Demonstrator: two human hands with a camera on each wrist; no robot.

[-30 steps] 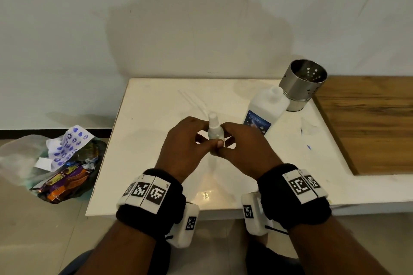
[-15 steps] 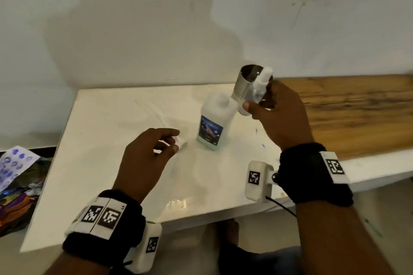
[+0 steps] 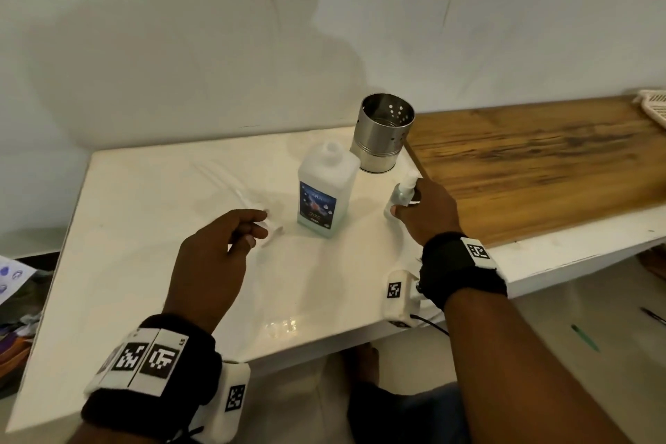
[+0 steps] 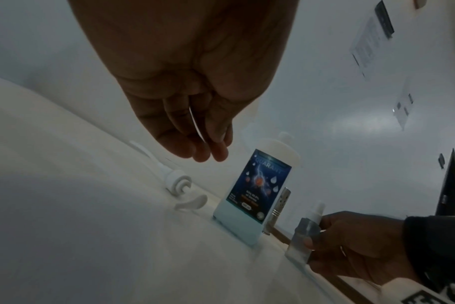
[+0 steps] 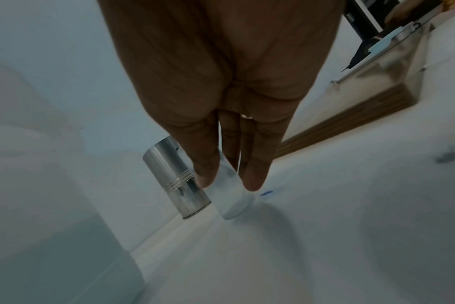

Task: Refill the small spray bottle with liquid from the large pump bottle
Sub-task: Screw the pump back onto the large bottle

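The large white bottle (image 3: pixel 326 191) with a blue label stands upright on the white table (image 3: pixel 144 263), its neck open. Its pump head (image 4: pixel 179 185) lies on the table to its left. My right hand (image 3: pixel 403 204) grips the small clear spray bottle (image 3: pixel 402 191) upright to the right of the large bottle, with the bottle's base at or just above the tabletop. The white nozzle is on the small spray bottle (image 4: pixel 305 232). My left hand (image 3: pixel 257 225) hovers over the pump head, fingers curled. A thin pale sliver shows between its fingers (image 4: pixel 216 133); what it is stays unclear.
A perforated steel cup (image 3: pixel 383 137) stands just behind the spray bottle, at the edge of a wooden top (image 3: pixel 540 169) that runs off to the right. A white basket (image 3: pixel 654 108) sits at the far right. A bag of litter (image 3: pixel 14 299) lies on the floor at the left.
A second ago both hands held the spray bottle at the table's middle. The right hand carried it right, up by the steel cup, then lowered it beside the large bottle. The left hand let go.
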